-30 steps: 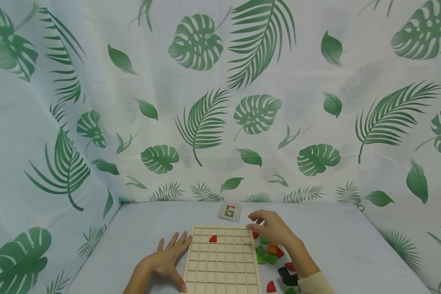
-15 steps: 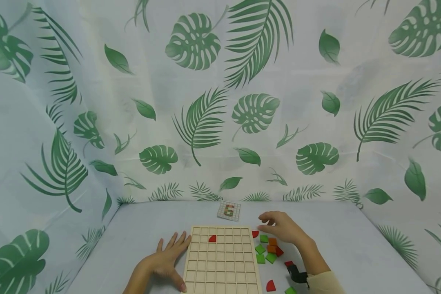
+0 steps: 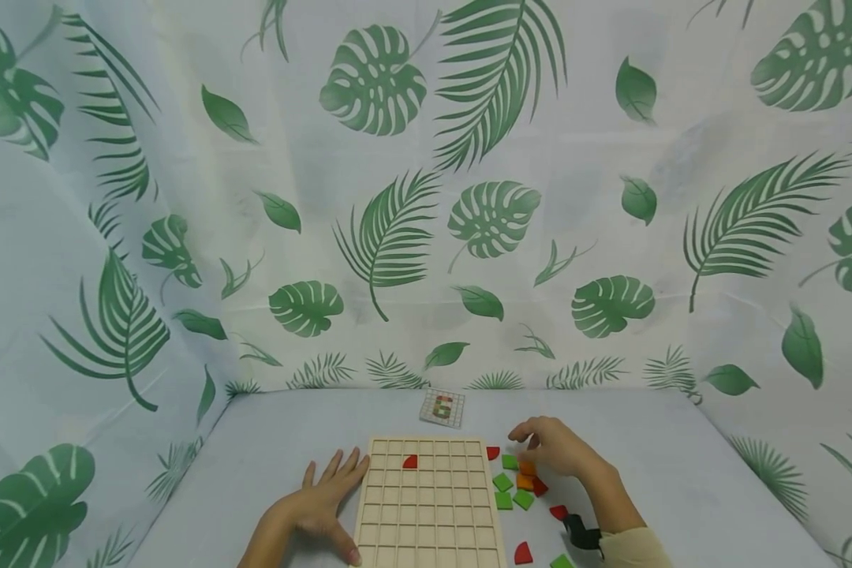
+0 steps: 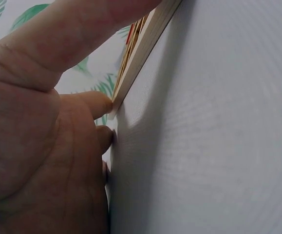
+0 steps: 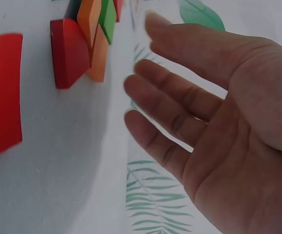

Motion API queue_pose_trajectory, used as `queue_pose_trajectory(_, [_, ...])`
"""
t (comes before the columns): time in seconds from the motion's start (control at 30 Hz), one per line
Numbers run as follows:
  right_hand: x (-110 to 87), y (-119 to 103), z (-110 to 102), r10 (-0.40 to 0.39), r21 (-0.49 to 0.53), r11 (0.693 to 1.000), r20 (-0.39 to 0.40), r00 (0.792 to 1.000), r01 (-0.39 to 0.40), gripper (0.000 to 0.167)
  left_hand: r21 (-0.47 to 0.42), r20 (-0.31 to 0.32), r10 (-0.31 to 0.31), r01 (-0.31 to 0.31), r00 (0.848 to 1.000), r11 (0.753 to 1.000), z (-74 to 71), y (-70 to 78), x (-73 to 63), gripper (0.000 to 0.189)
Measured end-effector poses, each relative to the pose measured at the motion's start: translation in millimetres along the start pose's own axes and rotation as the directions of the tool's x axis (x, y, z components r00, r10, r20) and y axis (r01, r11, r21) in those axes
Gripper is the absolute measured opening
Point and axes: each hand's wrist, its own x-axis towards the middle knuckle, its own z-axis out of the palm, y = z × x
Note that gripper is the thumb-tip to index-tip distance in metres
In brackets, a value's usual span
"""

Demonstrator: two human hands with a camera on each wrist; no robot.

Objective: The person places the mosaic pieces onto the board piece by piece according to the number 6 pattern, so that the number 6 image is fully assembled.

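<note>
A wooden grid board (image 3: 427, 517) lies flat on the table, with a red quarter-circle tile (image 3: 411, 462) in one of its upper cells. My left hand (image 3: 319, 505) is spread along the board's left edge, thumb and fingertips touching the frame; the left wrist view shows the wooden side (image 4: 143, 51) against them. Over the loose tiles right of the board hovers my right hand (image 3: 564, 451), its fingers slightly bent and holding nothing. Nearest to it are orange square tiles (image 3: 525, 482), partly covered by the fingers, and a green square tile (image 3: 509, 462).
More green tiles (image 3: 502, 482) and red quarter-circle tiles (image 3: 523, 554) are scattered along the board's right side. A small pattern card (image 3: 442, 407) showing a coloured 6 lies behind the board. A leaf-printed cloth (image 3: 412, 347) hangs at the back. A black band (image 3: 581, 532) circles the right wrist.
My right hand has moved right from the board's upper right corner, then slightly down over the orange tiles. The left hand and the red tile in the board stay put.
</note>
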Motion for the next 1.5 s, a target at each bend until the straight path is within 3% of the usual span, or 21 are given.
queue_pose_trajectory(0.2, [-1.4,2.2,-1.3,0.041,0.0,0.999,0.037,0.998,-0.041,0.024,0.002,-0.001,0.008,-0.008,1.0,1.0,-1.2,1.4,-1.1,0.146])
queue_pose_trajectory(0.7, [-3.0,7.4,2.7,0.01,-0.026,1.0,0.066,0.998,-0.009,0.017,-0.005,-0.002,0.008,-0.008,1.0,1.0,-1.0,1.2,-2.1,0.145])
queue_pose_trajectory(1.1, [-2.2,8.0,3.7,0.005,-0.087,0.996,0.032,0.999,-0.002,0.016,-0.006,-0.005,0.009,-0.009,1.0,1.0,-2.2,1.8,-2.3,0.145])
queue_pose_trajectory(1.5, [-3.0,5.0,9.0,0.068,-0.118,0.991,-0.006,0.998,-0.068,0.02,-0.002,-0.01,0.002,-0.002,1.0,1.0,-0.5,3.3,-3.2,0.145])
